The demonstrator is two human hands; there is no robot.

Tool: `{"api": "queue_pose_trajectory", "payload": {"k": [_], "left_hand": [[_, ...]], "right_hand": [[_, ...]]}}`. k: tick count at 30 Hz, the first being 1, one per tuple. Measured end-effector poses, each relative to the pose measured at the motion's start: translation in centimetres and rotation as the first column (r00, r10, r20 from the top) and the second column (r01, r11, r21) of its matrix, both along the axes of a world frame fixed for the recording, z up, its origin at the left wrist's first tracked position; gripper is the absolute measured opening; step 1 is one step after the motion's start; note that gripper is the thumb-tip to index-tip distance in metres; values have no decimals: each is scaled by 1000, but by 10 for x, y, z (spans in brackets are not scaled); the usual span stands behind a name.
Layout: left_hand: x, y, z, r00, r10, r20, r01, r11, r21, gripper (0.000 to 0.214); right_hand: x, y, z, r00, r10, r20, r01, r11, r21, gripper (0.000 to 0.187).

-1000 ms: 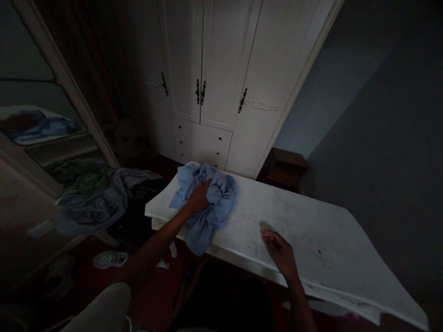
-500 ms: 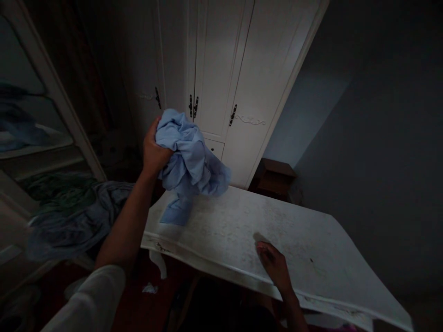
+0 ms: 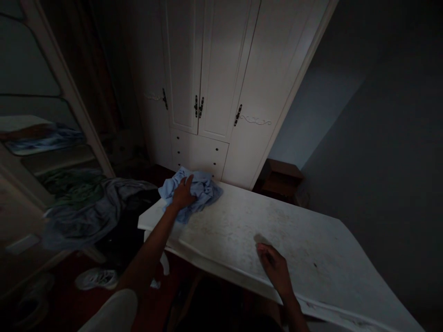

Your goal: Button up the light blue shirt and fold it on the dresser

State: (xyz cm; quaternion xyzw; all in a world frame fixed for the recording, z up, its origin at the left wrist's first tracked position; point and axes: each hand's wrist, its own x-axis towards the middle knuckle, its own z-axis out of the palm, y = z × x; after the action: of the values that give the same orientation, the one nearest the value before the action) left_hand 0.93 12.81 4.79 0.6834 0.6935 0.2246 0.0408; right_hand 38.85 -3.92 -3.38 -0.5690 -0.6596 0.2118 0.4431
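Observation:
A light blue crumpled cloth (image 3: 204,188) lies bunched on the far left end of a white table (image 3: 242,221). My left hand (image 3: 183,194) rests on top of it, palm down, with fingers apart; some fingertips are lost in the folds. Over the near middle of the tabletop is my right hand (image 3: 275,267), its fingers curled and pressed together. Whatever those fingers hold, if anything, is hidden in the dim light.
Behind the table stands a white wardrobe (image 3: 221,69) with dark handles. A mirror (image 3: 31,69) and a heap of grey and green cloth (image 3: 93,212) are at left. One white shoe (image 3: 97,279) lies on the red floor. A brown cabinet (image 3: 282,173) stands beyond the table.
My left hand has lowered the blue cloth from the air onto the table, and its fingers have spread. My right hand has stayed in place. The view has shifted slightly.

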Motion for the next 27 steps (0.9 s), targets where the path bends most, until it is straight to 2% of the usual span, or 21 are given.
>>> {"api": "queue_pose_trajectory", "payload": {"k": [2,4,7,9,12,14,15,19,23,27], "left_hand": [[-6,-9,4,998,-14,65,14,1000,1,97],[-7,-26,9,988,-83,127,80,996,33,87],[10,-63,15,926,-261,274,194,949,249,56],[35,-89,16,830,-356,429,194,906,375,37],[80,-114,8,623,-408,668,268,913,308,36],[109,-120,-4,534,-392,749,360,907,218,35],[122,-120,-11,520,-381,764,395,901,180,34],[163,-120,-36,543,-343,766,398,909,125,36],[181,-121,-44,455,-317,832,385,913,137,37],[181,-116,-45,382,-288,878,413,903,117,34]], "right_hand": [[1,0,0,1000,13,-14,-13,1000,2,37],[1,0,-1,999,31,-25,-31,1000,5,36],[3,0,-3,998,43,-40,-43,999,13,34],[3,-1,-3,997,49,-56,-48,999,18,33],[3,-1,-1,992,78,-95,-76,997,27,33],[4,0,1,986,103,-133,-101,995,24,32],[4,0,3,982,115,-153,-114,993,17,31],[6,-1,7,961,142,-238,-151,988,-20,24],[7,0,9,935,121,-333,-142,989,-40,21],[8,0,9,923,122,-364,-152,987,-54,20]]}}
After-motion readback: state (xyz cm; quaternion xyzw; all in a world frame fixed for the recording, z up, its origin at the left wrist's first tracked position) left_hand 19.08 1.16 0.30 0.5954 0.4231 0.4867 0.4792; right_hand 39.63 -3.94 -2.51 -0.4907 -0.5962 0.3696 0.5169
